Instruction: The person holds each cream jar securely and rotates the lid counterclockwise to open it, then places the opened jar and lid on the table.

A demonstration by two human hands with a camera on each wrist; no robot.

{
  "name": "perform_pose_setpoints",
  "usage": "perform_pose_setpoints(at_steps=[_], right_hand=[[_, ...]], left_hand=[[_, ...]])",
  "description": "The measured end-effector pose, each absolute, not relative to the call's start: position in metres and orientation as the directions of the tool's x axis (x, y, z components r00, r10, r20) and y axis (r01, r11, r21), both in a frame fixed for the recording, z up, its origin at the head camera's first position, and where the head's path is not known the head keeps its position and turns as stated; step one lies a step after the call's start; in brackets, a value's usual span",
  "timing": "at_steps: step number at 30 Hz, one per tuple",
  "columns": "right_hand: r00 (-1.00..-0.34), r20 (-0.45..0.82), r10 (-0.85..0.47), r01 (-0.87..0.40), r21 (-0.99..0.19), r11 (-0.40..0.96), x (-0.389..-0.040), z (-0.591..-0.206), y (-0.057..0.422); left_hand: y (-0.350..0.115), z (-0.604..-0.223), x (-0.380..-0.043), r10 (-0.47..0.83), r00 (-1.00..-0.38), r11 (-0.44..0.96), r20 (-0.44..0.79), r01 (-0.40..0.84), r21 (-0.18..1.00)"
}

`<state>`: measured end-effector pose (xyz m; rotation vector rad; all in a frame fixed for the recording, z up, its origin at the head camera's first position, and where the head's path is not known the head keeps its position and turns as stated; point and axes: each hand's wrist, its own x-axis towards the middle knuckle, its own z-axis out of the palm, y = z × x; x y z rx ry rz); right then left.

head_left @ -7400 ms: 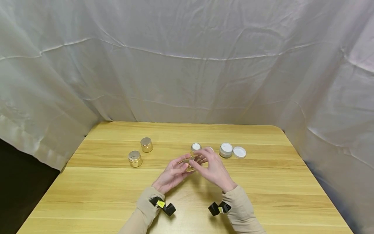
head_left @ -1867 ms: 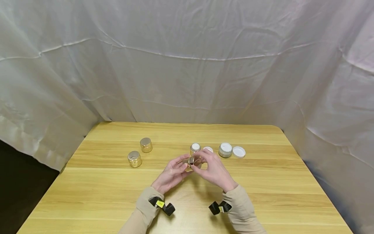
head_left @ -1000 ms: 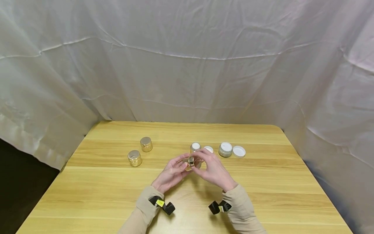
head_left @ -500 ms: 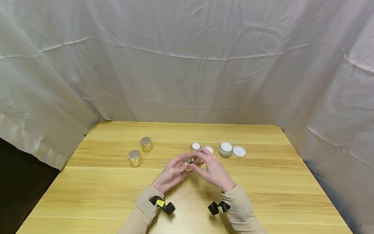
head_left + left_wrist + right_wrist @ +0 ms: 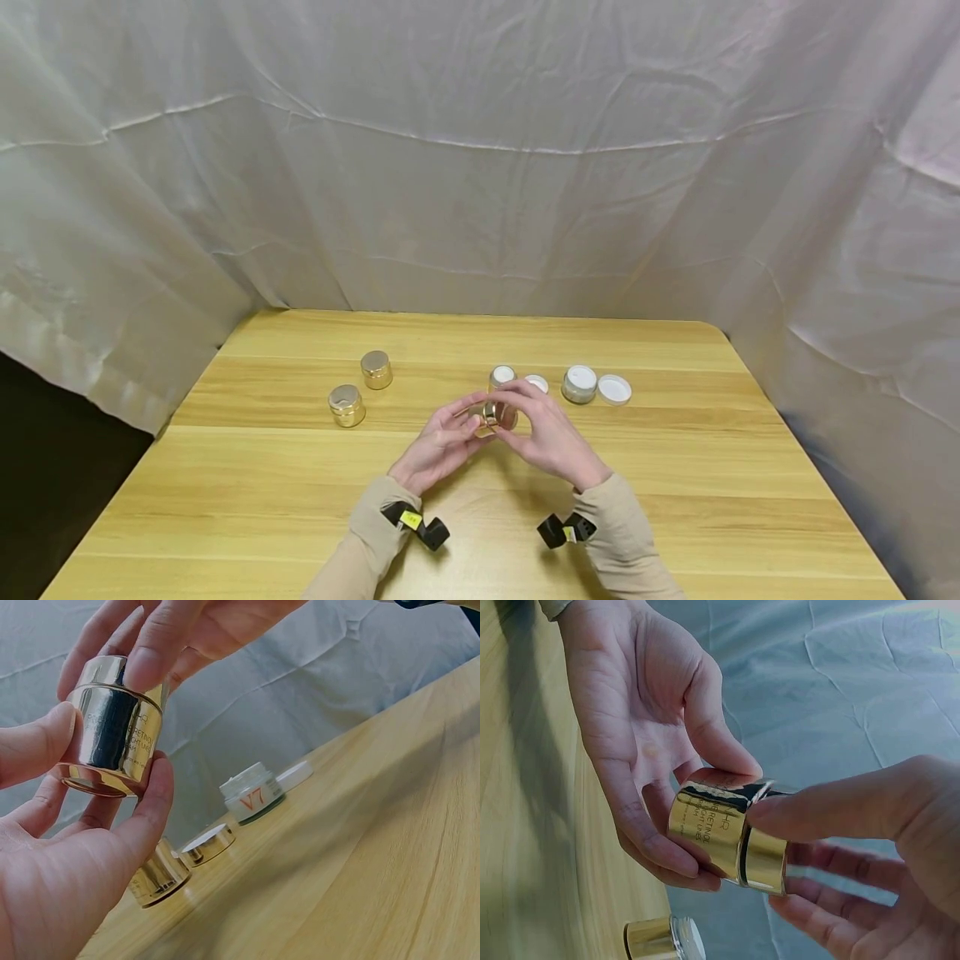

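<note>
Wooden table [image 5: 712,467]: above it, the left hand [image 5: 437,450] grips the jar [image 5: 705,829], apparently for support; the right hand [image 5: 553,439] pinches the lid [image 5: 766,860], apparently for purchase.

A grey curtain [image 5: 480,217] backs a wooden table [image 5: 720,483].

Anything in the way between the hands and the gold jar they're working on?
Nothing visible. The left hand grips the body of the gold jar directly, and the right hand is directly on its lid. The white-topped jar stands on the table beyond, apart from it.
</note>
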<state>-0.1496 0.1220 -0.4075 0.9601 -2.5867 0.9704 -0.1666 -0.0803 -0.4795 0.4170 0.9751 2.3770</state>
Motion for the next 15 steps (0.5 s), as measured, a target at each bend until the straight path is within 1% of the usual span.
perform_pose_setpoints(at_steps=[4,11,15], right_hand=[[-0.739,0.405,-0.539,-0.672,-0.501,0.545,-0.1503,-0.4069,0.1239],[-0.674,0.46,-0.578,-0.738,-0.452,0.501,-0.152,-0.4081,0.1254],[-0.659,0.466,-0.591,-0.752,-0.44,0.491,-0.1528,-0.4091,0.1259]], left_hand=[[-0.0805,-0.4795,-0.1664,0.587,-0.804,-0.607,0.093,-0.361,0.707],[-0.0804,-0.4792,-0.1659,0.603,-0.792,-0.615,0.097,-0.383,0.69],[-0.0799,-0.4786,-0.1657,0.609,-0.786,-0.608,0.102,-0.38,0.697]])
